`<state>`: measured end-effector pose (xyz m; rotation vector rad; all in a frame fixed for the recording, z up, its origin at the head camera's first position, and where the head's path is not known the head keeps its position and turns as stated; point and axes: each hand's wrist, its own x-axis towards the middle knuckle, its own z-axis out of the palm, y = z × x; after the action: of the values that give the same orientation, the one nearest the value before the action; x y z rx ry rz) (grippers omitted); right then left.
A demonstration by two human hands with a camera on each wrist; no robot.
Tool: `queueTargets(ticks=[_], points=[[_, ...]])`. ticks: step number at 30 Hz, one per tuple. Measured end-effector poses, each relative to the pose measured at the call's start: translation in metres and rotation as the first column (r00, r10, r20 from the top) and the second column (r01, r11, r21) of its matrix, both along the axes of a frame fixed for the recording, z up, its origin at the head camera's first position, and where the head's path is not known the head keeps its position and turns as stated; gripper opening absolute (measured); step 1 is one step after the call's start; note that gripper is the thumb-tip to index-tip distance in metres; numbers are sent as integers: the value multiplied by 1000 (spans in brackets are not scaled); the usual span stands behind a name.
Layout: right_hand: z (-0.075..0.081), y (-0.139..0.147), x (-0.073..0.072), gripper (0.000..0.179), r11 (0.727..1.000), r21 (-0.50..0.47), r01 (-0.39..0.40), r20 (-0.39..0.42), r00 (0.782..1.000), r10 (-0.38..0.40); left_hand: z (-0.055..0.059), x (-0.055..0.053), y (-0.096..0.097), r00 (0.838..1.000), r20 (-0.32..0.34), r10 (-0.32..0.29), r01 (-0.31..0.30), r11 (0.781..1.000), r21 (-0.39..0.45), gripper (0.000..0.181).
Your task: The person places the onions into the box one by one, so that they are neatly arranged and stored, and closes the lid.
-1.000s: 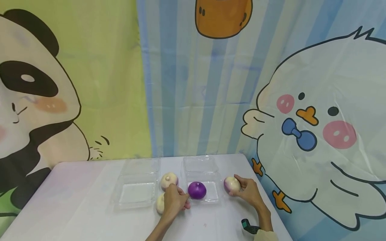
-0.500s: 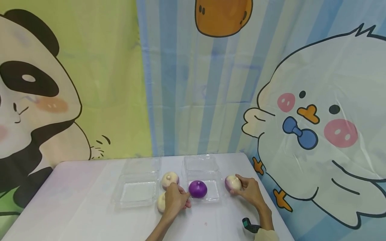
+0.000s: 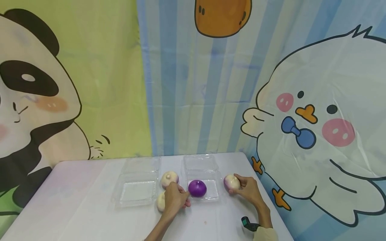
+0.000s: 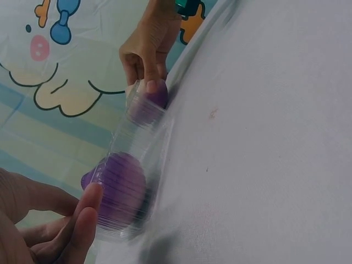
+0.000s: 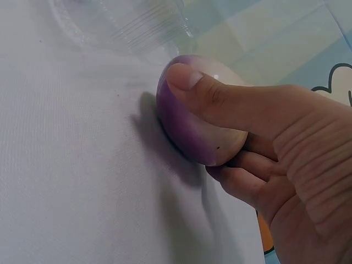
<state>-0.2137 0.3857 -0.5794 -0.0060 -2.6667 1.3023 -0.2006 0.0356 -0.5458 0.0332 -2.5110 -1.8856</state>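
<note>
My right hand (image 3: pixel 248 190) grips a glossy purple-and-white onion (image 3: pixel 232 183) beside the right clear plastic box (image 3: pixel 213 195). In the right wrist view, the thumb lies over that onion (image 5: pixel 190 118), with fingers underneath. A deep purple onion (image 3: pixel 197 188) sits inside the right box, its pointed tip up. My left hand (image 3: pixel 176 198) is at the left side of this box; in the left wrist view, its fingertips (image 4: pixel 91 198) pinch the rim. Two whitish onions lie beside the left hand: one behind it (image 3: pixel 169 179), and another (image 3: pixel 161 202) partly hidden by the wrist.
A second clear plastic box (image 3: pixel 137 194) stands open on the left, its lid folded back. White cloth covers the table (image 3: pixel 90 207). A cartoon-printed curtain (image 3: pixel 193 83) hangs behind. A dark band with a green end (image 3: pixel 249 224) is at the right wrist.
The hands, onions and boxes keep their places; only a slight shift of the head view shows.
</note>
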Motion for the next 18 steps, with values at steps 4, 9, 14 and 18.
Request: queueTargets(ticks=[4,9,14,18], points=[[0,1,1,84,1000,4,-4,12,1000,4,0,1,1,1000,5,4,-4,1000,-2,16],[3,3,2,83,1000,13,4,-25,1000,-3,0,0,2,1000,6,1,-1,1000,-9,17],[6,4,2,82,1000,12,-13,-38,999,13,1,0,2,1000,0,2,-2,1000,-12,19],[8,2,2,82,1000,11,-23,-33,999,23,0,0,1,1000,0,3,-3,1000,-12,19]])
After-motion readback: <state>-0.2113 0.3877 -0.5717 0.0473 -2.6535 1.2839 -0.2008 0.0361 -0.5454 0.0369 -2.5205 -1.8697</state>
